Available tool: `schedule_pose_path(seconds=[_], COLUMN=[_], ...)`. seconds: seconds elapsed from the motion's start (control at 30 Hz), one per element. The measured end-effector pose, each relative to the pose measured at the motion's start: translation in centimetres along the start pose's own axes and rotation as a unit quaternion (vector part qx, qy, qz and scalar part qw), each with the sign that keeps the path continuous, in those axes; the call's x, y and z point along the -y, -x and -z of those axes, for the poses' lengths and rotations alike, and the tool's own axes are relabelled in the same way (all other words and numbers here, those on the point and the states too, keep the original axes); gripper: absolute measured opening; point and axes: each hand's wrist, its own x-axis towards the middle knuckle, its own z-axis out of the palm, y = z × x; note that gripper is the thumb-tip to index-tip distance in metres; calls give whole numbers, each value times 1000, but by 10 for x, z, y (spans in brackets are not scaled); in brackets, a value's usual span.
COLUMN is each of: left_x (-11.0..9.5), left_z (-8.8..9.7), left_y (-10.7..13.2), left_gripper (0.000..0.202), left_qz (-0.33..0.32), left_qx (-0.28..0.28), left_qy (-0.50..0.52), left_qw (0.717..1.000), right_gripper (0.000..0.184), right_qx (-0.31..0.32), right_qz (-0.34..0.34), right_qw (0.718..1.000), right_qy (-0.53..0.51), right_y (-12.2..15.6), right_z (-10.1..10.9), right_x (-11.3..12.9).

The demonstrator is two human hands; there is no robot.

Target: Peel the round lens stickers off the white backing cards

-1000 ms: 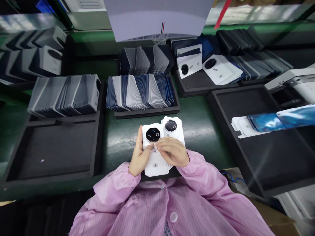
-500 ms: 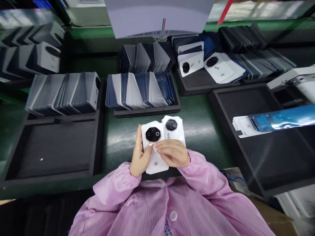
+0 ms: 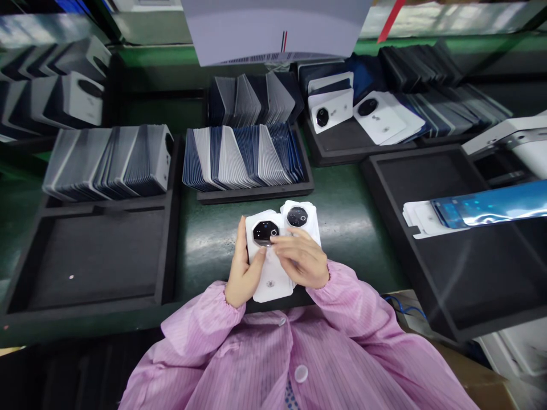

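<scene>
My left hand [image 3: 245,273] grips a white phone back panel [image 3: 273,279] by its left side, the thumb lying on its face. The panel has a black octagonal camera patch [image 3: 265,230] near its top. My right hand [image 3: 301,256] is over the panel's right side, its fingertips pinched together at the lower edge of the camera patch. Something thin and clear seems to show there, but it is too small to make out. A second white panel [image 3: 314,225] with a similar patch lies just right of the first, partly covered by my right hand.
Behind my hands stands a black tray [image 3: 256,195] packed with upright panels. Another black tray [image 3: 98,256] is at left, with panels in its rear half. At right, a tray [image 3: 491,285] holds white panels and a blue film strip [image 3: 504,204]. A paper sheet [image 3: 273,28] hangs above.
My right fingertips have moved slightly up and right, from beside my left thumb to the lower edge of the camera patch. The left hand and panel stay put.
</scene>
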Motion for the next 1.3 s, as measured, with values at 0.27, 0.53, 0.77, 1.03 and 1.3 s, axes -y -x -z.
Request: schedule_pose_path(seconds=[0.27,0.53,0.77,1.03,1.3], left_x=[-7,-5,-6,-5,5], left_z=[-3,-2,0,-2,-3], left_y=[-2,-5,-8,-3,3], left_gripper=[79,79,79,78,73], left_qz=[126,126,168,96,-13], left_qx=[49,-10,-23,34,55], left_qy=[165,186,219,117,-24], left_qw=[977,974,961,988,998], right_gripper=[68,54,51,23,19], right_qx=[40,-255,-60,-54,-35], right_qz=[-252,-324,-378,-239,-309], right_qw=[967,908,916,964,950], right_qy=[10,-70,120,99,1], right_y=[-5,0,9,-8,-6], right_z=[3,41,37,14,7], right_x=[-3,-37,-52,-18,-12])
